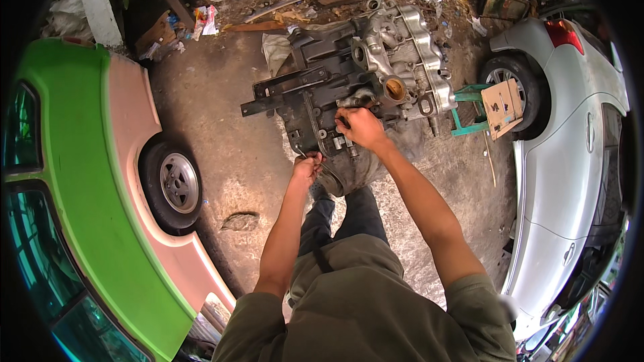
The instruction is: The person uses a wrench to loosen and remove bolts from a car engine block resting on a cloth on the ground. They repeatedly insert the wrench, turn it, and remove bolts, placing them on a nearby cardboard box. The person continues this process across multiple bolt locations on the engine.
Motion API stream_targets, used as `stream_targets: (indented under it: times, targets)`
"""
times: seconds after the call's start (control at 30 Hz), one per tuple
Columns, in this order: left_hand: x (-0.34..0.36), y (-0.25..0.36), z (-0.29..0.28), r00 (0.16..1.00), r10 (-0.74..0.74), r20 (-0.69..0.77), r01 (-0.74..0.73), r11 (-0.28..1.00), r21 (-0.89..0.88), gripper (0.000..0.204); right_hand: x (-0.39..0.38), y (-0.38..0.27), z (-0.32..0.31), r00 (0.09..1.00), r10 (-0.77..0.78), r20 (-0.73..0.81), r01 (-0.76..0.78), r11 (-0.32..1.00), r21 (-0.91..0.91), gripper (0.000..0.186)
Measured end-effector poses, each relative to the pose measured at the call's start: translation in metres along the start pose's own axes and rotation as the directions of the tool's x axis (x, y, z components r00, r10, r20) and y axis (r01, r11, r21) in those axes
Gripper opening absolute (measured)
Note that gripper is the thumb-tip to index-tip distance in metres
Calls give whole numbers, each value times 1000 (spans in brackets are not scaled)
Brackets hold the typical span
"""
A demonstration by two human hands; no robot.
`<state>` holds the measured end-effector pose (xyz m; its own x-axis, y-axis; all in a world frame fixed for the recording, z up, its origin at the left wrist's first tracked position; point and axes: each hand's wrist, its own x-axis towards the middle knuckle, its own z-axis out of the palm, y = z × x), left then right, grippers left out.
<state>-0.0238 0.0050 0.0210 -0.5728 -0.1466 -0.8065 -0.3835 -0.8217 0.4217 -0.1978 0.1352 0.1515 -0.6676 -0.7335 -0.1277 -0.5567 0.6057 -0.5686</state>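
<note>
Two bare hands work at an engine (345, 77), which I see at the upper centre of the frame, its dark block to the left and its silver manifold (406, 53) to the right. The left hand (308, 167) is at the block's lower edge, fingertips drawn together beside a thin metal piece (302, 152); I cannot tell whether they clamp it. The right hand (362, 127) lies over the middle of the block, fingers curled downward; what they grip, if anything, I cannot tell. At the upper right, a sheet of cardboard (514, 119) bearing small dark parts (498, 106) overlaps a green stool (458, 121). A green-and-pink car (74, 134) fills the left, a silver car (553, 188) the right.
</note>
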Motion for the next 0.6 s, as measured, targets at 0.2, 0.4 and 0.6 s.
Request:
stream_targets:
  times: [0.2, 0.4, 0.6]
  targets:
    - [-7, -7, 4, 996, 85, 14, -84, 995, -55, 6, -1, -1, -4, 1000, 3, 5, -3, 999, 42, 24]
    - [-12, -6, 8, 977, 214, -2, -212, 969, 131, 2, -2, 0, -2, 999, -21, -43, 24, 996, 86, 22]
    - [-16, -15, 15, 883, 463, -79, -421, 854, 306, 12, -1, 0, 0, 999, 25, -37, -24, 999, 32, 23]
